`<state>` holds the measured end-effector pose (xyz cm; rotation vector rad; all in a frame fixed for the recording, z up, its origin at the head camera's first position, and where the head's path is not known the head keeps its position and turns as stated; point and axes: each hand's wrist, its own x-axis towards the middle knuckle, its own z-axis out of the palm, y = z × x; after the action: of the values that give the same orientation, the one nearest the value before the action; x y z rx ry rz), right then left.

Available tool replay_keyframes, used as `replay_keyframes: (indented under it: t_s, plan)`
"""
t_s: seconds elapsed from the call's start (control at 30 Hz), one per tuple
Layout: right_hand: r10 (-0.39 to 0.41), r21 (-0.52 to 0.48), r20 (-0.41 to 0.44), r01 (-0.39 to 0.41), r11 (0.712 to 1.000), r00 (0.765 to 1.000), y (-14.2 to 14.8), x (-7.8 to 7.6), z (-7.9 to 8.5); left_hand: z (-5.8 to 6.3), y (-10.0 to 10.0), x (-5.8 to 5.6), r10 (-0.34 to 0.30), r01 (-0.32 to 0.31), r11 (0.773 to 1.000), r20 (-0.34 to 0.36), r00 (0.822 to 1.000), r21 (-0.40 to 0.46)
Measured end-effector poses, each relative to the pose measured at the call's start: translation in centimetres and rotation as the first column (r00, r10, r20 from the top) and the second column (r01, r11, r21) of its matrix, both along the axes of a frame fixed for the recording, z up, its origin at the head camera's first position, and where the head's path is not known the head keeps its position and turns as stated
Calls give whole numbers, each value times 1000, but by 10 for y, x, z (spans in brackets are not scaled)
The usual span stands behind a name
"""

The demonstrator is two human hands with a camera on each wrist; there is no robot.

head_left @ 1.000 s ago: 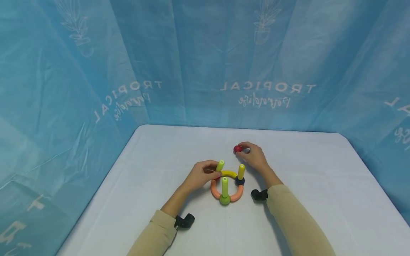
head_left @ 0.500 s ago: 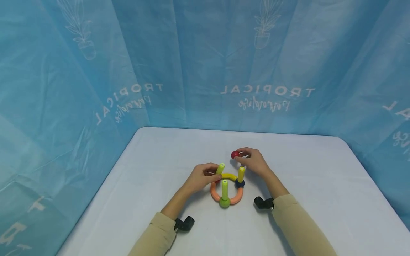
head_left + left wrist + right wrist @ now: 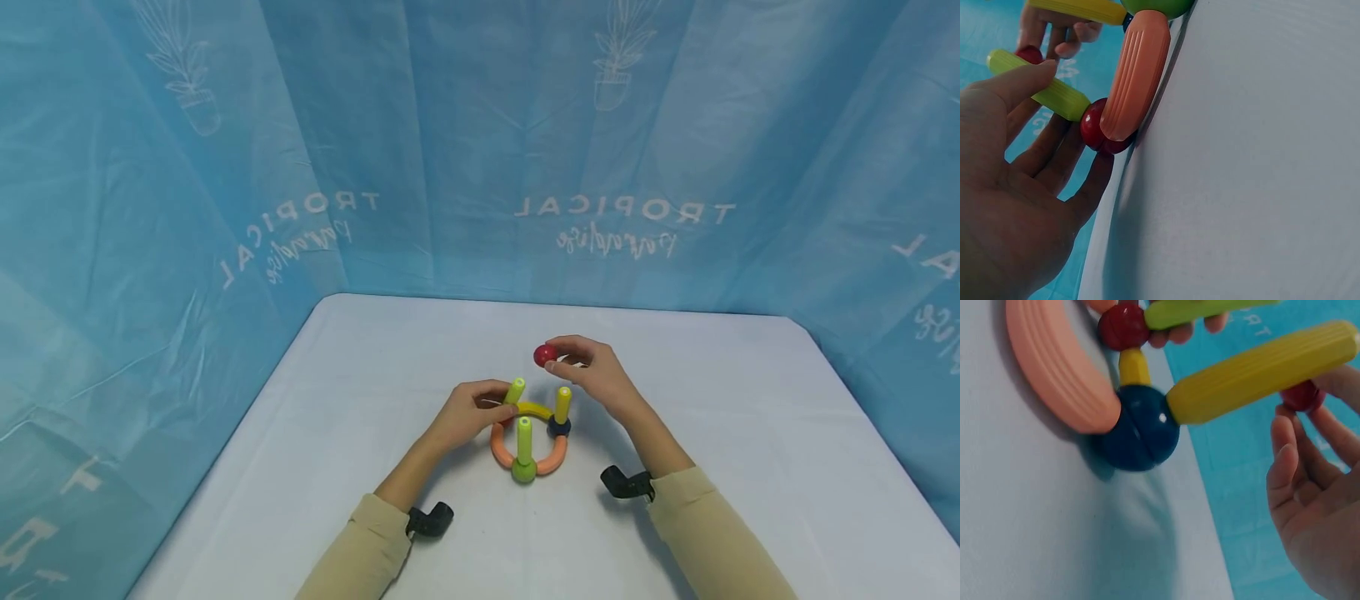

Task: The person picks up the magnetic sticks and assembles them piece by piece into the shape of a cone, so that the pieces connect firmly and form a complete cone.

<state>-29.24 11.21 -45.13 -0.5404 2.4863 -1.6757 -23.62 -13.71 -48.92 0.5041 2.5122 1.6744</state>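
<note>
A ring of toy building pieces lies on the table: curved orange rods, a yellow curved rod and ball joints. My left hand pinches a lime rod that leans out of a red ball joint at the ring's left side; its fingertips touch that ball. Between thumb and fingers, my right hand holds a loose red ball raised just beyond the ring. A yellow rod stands in the dark blue ball; another lime rod stands in the green ball.
The white-covered table carries the ring near its middle. A blue printed curtain hangs along the back and sides. Black wrist cameras sit at both cuffs.
My right hand has shifted slightly left with the red ball, and the ball now appears raised off the tabletop. My left hand has kept its grip on the lime rod in place.
</note>
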Motion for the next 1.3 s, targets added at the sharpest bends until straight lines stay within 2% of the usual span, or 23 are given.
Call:
replay_keyframes:
  t_s: [0.3, 0.5, 0.9, 1.17, 1.3]
  plan:
    - [96, -2, -131, -98, 995, 987, -5, 23, 28, 2, 1, -1, -7, 7, 999, -9, 1000, -35]
    - [173, 39, -225, -168, 985, 959, -10, 27, 31, 3, 0, -1, -15, 15, 999, -23, 1000, -31]
    - [223, 78, -264, -210, 975, 938, -16, 34, 26, 2, -2, 1, -51, 46, 997, -74, 996, -63]
    - [231, 90, -268, -214, 973, 935, -15, 35, 26, 2, -2, 1, -56, 52, 997, -76, 995, -55]
    - [215, 103, -241, -195, 975, 946, -11, 37, 23, 0, -3, 1, -59, 56, 997, -68, 996, -54]
